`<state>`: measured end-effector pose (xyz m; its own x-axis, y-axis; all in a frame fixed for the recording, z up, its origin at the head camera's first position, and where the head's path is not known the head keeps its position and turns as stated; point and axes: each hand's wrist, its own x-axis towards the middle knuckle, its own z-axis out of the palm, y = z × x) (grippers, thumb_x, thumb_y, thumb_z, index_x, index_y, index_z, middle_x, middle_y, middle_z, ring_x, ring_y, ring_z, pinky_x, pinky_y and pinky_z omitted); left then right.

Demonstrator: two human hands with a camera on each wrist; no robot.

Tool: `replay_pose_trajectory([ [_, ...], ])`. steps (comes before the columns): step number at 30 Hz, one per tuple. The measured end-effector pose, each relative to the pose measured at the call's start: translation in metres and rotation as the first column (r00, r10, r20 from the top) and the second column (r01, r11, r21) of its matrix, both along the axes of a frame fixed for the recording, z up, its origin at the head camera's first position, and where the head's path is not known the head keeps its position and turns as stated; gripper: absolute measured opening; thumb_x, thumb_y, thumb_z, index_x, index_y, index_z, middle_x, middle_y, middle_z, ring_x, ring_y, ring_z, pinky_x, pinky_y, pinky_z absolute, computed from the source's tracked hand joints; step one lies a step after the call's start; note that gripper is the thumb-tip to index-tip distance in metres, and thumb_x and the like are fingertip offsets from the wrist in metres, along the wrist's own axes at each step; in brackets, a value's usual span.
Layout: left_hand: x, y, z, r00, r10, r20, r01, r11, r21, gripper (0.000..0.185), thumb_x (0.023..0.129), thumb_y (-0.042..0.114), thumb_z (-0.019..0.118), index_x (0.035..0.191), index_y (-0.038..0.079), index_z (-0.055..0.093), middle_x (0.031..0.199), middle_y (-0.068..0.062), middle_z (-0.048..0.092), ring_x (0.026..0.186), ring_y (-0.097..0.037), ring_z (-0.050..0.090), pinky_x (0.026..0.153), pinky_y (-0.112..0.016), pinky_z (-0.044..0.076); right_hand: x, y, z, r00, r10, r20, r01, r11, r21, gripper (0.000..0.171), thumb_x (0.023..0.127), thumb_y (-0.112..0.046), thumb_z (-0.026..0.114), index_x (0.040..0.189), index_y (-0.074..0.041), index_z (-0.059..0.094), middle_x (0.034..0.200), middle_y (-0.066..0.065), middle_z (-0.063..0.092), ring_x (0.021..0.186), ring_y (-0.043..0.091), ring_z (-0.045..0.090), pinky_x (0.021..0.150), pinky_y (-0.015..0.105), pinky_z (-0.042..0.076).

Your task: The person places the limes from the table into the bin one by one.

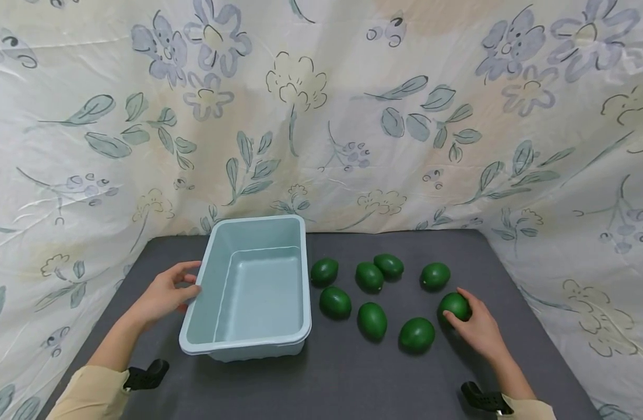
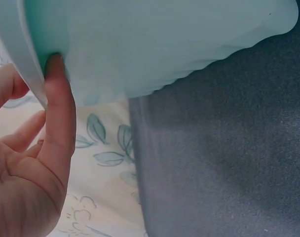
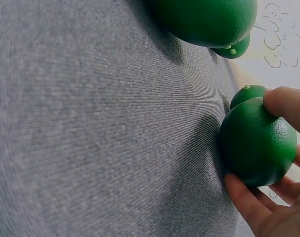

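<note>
My left hand is at the left long side of a pale blue-green plastic bin. One finger presses the bin's outer wall under the rim, while another digit touches the rim, so the lip is pinched. Over on the right, my right hand grips a glossy green avocado, thumb on one side and fingers on the other. In the right wrist view the held avocado is close to the grey cloth; whether it touches is hard to tell.
Several more avocados lie between the bin and my right hand, the nearest being one avocado behind and another avocado to the left. A grey table lies beneath, with a floral curtain behind.
</note>
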<state>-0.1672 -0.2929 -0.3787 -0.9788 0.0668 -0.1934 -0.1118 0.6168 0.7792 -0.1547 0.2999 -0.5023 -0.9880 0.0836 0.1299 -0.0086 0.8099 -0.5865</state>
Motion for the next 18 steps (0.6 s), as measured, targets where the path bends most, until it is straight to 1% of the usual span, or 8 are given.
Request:
replay_pose_trajectory([
  [9, 0.0, 0.001, 0.0, 1.0, -0.007, 0.005, 0.007, 1.0, 0.0, 0.064, 0.089, 0.013, 0.057, 0.143, 0.003, 0.025, 0.119, -0.025, 0.045, 0.089, -0.025, 0.058, 0.066, -0.038, 0.055, 0.001, 0.001, 0.005, 1.0, -0.012, 0.009, 0.012, 1.0, -0.001, 0.07, 0.085, -0.029, 0.064, 0.136, 0.006, 0.034, 0.119, 0.033, 0.042, 0.097, 0.043, 0.05, 0.074, 0.054, 0.042],
  [13, -0.001, 0.0, -0.001, 1.0, -0.004, 0.004, 0.004, 1.0, 0.005, 0.064, 0.089, 0.013, 0.057, 0.143, 0.003, 0.025, 0.119, -0.025, 0.044, 0.091, -0.026, 0.057, 0.066, -0.039, 0.055, 0.0, -0.001, 0.012, 1.0, -0.009, -0.008, 0.009, 1.0, -0.008, 0.07, 0.085, -0.03, 0.064, 0.137, 0.006, 0.033, 0.12, 0.033, 0.042, 0.096, 0.042, 0.05, 0.072, 0.053, 0.043],
  [18, -0.001, 0.001, 0.0, 1.0, 0.005, 0.008, -0.005, 1.0, -0.007, 0.063, 0.089, 0.013, 0.057, 0.143, 0.003, 0.025, 0.118, -0.025, 0.045, 0.088, -0.025, 0.058, 0.065, -0.038, 0.055, -0.001, -0.007, 0.022, 1.0, 0.001, -0.022, -0.001, 1.0, -0.017, 0.071, 0.086, -0.032, 0.063, 0.139, 0.004, 0.031, 0.123, 0.033, 0.039, 0.099, 0.042, 0.049, 0.074, 0.053, 0.043],
])
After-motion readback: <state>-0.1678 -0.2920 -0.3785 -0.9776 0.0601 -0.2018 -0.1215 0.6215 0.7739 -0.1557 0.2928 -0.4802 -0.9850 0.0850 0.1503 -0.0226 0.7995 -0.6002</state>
